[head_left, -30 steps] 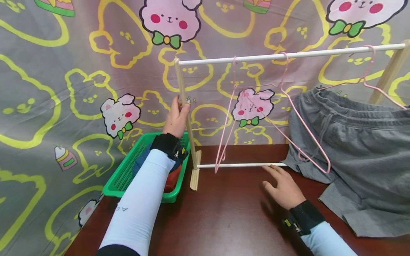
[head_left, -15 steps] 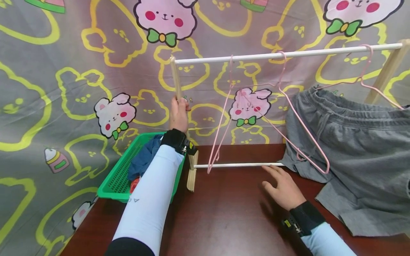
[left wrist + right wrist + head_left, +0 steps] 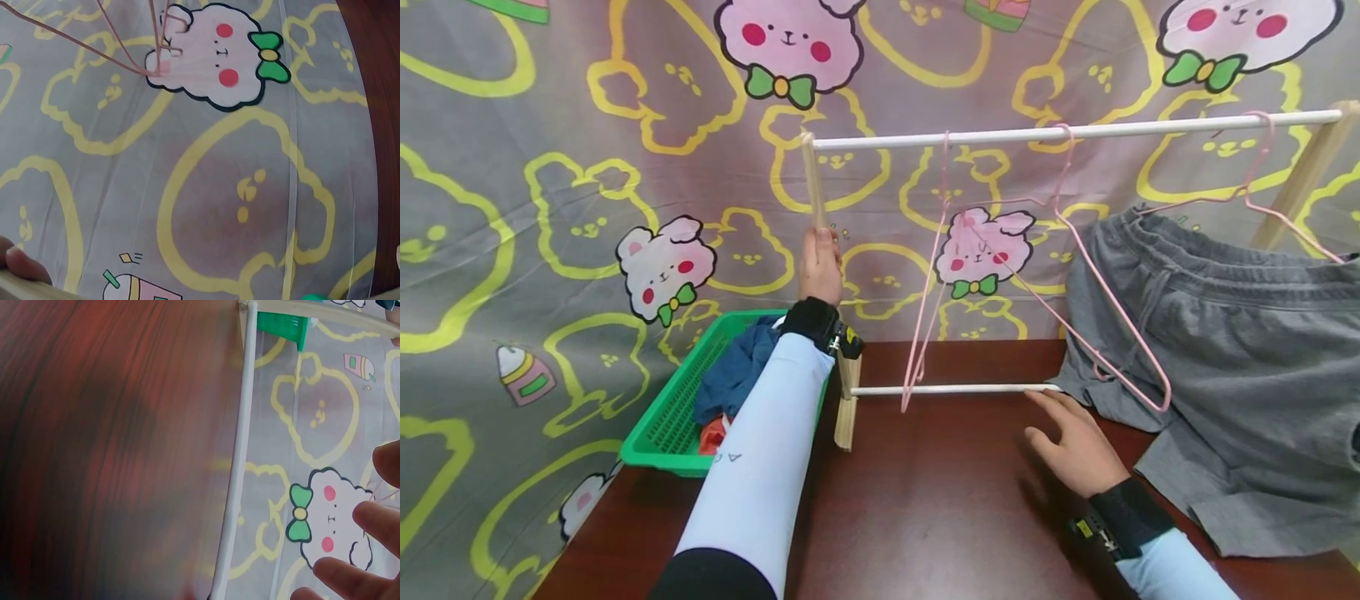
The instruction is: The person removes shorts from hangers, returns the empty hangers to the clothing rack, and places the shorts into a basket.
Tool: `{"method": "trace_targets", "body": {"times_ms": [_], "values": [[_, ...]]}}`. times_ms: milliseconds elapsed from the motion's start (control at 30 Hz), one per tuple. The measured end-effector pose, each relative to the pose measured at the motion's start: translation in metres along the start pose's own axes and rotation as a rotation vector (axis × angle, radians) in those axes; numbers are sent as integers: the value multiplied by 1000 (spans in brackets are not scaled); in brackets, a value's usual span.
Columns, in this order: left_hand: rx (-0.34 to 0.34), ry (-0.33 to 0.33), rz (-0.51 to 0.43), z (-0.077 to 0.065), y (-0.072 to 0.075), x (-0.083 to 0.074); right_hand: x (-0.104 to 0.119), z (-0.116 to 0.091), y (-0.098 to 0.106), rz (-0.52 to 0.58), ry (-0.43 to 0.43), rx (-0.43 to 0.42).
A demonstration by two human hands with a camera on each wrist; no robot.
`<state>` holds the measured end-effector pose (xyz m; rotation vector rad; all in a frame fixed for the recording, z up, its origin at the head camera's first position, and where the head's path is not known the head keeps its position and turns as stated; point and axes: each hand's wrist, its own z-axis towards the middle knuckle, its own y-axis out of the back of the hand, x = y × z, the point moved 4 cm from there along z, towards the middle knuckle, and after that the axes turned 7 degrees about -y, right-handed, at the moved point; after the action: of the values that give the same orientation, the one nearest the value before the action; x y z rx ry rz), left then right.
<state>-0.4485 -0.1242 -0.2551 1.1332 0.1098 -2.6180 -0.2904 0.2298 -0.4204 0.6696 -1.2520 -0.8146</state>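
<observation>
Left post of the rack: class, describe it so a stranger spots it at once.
Find the clothes rack on the brown table. At its left end, beside the green basket, the pale wooden left post meets the white top rail. Unlike the right post, it is gripped by the person's left hand.

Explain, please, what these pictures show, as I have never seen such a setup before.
There is no machine, only a person's bare left hand and right hand. One picture is taken from the head, looking forward and down; two come from the wrists, each facing that hand's work. On the dark reddish-brown, wood-grained table stands a rack of round white rods and pale wooden uprights. Slim pink hangers hang there, one carrying grey fabric shorts. Left of it is a rectangular green plastic basket containing blue cloth and red cloth. The left hand holds the left upright; the right holds nothing, near the lower rod.
</observation>
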Motion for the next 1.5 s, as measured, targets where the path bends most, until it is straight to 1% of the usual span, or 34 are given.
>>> {"method": "trace_targets", "body": {"times_ms": [133,233,300,367,467,600,767,867,1000,1133,1233,1400,1500], "values": [[12,-10,29,0,-5,1,-11,-4,7,-21,-42,-6],[16,0,29,-1,-8,2,-20,-8,13,-46,-69,-2],[27,10,26,-2,-9,4,-27,-10,18,-61,-70,-21],[41,21,21,-2,-10,5,-33,-13,25,-59,-45,-54],[61,32,1,-3,-8,7,-39,-15,37,-38,33,-131],[68,47,-7,-3,-4,6,-43,-18,57,-27,95,-189],[77,52,-27,-2,-4,1,-45,-23,85,-26,106,-236],[82,39,-42,1,-7,-3,-44,-26,104,-27,98,-267],[79,16,-53,5,-9,-6,-39,-32,129,-61,79,-317],[82,0,-51,8,-8,-6,-30,-35,151,-100,64,-366],[81,4,-44,9,-6,-6,-21,-34,165,-132,78,-412],[69,-4,-31,7,-5,-4,-8,-32,187,-187,116,-523],[66,-7,-29,5,-6,-2,-2,-31,204,-189,127,-605]]}}
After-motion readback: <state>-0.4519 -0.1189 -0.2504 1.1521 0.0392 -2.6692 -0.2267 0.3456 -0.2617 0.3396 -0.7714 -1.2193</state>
